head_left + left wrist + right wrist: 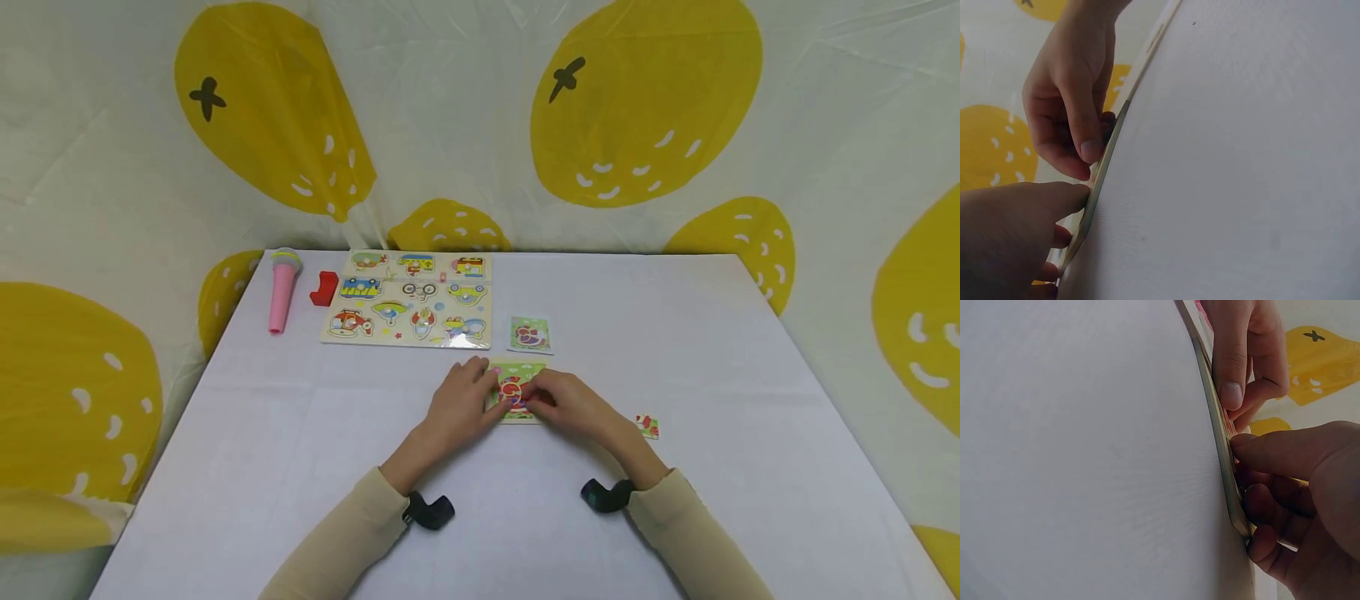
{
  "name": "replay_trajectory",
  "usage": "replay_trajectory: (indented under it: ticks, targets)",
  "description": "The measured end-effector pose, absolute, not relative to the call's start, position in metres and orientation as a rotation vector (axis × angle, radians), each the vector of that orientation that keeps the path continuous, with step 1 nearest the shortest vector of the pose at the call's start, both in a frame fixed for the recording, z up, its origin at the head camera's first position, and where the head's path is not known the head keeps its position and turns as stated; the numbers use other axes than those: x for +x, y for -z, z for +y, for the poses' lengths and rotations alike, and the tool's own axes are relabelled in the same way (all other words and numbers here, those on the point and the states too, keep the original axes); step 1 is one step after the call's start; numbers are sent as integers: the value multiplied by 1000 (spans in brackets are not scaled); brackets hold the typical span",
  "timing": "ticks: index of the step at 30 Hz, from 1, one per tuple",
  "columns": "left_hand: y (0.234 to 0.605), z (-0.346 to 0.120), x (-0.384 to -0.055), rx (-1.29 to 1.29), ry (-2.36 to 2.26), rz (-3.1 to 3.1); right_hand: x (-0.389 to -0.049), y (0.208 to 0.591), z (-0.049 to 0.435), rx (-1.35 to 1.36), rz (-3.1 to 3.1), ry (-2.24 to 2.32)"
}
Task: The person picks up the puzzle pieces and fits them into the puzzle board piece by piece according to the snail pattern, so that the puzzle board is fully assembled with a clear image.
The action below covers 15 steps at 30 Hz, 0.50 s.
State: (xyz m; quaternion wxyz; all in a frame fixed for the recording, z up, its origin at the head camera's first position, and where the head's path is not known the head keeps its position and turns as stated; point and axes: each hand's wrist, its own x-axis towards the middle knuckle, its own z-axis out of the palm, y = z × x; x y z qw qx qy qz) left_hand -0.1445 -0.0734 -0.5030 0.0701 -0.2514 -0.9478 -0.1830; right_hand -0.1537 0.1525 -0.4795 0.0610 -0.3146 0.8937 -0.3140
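A small square puzzle board [538, 367] with a green border and a red picture lies between my hands on the white table. My left hand [459, 403] holds it by the left side, fingers at the upper left corner and thumb over the picture; the left wrist view shows that thumb [1075, 199] at the board's edge. From the right, my right hand [573, 406] pinches a small puzzle piece [522, 400] with thumb and fingertips, low over the picture. The fingers mostly hide this piece. Beside my right wrist lies a loose red-and-green piece [647, 427].
Behind the board lies a small green picture card [529, 334]. A larger vehicle puzzle board [408, 337] is at the back left, beside a red block [324, 288] and a pink toy microphone [281, 292]. A patterned curtain [450, 108] hangs behind the table.
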Motion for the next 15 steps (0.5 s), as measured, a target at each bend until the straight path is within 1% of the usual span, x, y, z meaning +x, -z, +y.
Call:
replay_trajectory:
  ticks: [15]
  targets:
    - [505,-71,-145,-758,516,-2843,-154,481,153,-932,2703,943]
